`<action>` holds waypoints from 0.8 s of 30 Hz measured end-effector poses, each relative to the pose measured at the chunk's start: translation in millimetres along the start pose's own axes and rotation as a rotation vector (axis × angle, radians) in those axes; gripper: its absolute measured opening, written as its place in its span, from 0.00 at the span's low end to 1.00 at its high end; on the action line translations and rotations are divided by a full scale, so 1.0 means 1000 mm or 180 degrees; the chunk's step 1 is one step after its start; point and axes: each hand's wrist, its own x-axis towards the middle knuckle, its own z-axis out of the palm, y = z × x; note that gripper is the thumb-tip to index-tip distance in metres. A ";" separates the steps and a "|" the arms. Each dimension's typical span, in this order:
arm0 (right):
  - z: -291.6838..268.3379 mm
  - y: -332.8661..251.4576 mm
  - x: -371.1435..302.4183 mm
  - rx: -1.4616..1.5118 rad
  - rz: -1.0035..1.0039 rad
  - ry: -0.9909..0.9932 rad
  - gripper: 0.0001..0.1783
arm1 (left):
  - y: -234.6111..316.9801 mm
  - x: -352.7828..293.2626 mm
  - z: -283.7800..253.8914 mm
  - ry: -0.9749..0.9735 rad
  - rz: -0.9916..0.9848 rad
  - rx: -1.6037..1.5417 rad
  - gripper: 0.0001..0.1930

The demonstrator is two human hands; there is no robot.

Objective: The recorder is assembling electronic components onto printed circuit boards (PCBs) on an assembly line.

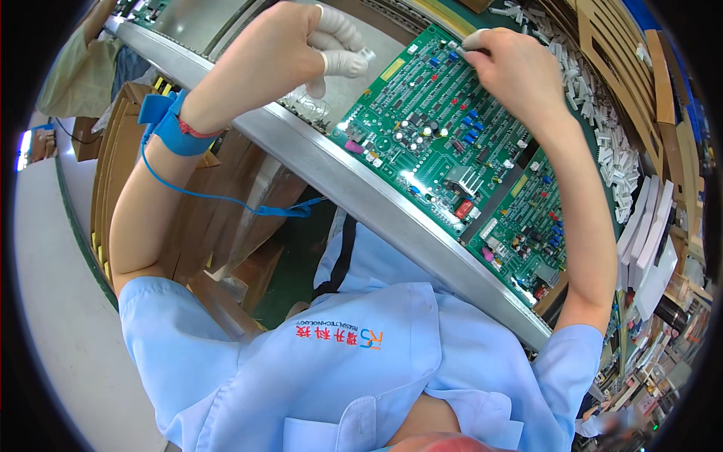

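Note:
My left hand [320, 53] is raised beyond the metal rail, with white finger cots on its fingers. A small white plastic connector [367, 54] is pinched at its fingertips. My right hand [512, 68] reaches over the far edge of a green circuit board [399, 143]. Its thumb and finger, also in white cots, close together at the board's far edge; what they hold there is too small to make out. The board carries blue, red and white components. A second green circuit board [536, 203] lies to its right, partly behind my right forearm.
A metal conveyor rail [376, 188] runs between me and the boards. Many loose white connectors [614, 169] lie at the right. Cardboard boxes [181, 218] stand below the rail at the left. A blue wrist strap [181, 132] with a cord is on my left wrist. Another person [83, 71] is at far left.

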 end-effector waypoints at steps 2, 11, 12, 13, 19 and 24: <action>-0.017 -0.002 -0.011 0.0237 0.0165 -0.0009 0.16 | -0.006 -0.006 0.002 -0.0082 -0.0061 0.0238 0.11; -0.061 0.023 -0.098 0.1243 0.1009 -0.0123 0.16 | -0.024 -0.015 0.025 -0.0174 -0.0210 0.1082 0.12; -0.061 0.027 -0.105 0.1265 0.1127 -0.0133 0.15 | -0.021 -0.014 0.025 -0.0180 -0.0214 0.1103 0.12; -0.062 0.030 -0.113 0.1294 0.1241 -0.0143 0.15 | -0.017 -0.014 0.025 -0.0203 -0.0200 0.1184 0.13; -0.062 0.050 -0.145 0.1294 0.1432 -0.0156 0.14 | -0.002 -0.008 0.029 -0.0273 -0.0199 0.1967 0.12; -0.073 0.065 -0.183 0.1112 0.1432 -0.0044 0.14 | -0.002 -0.006 0.023 -0.0480 0.0220 0.2121 0.12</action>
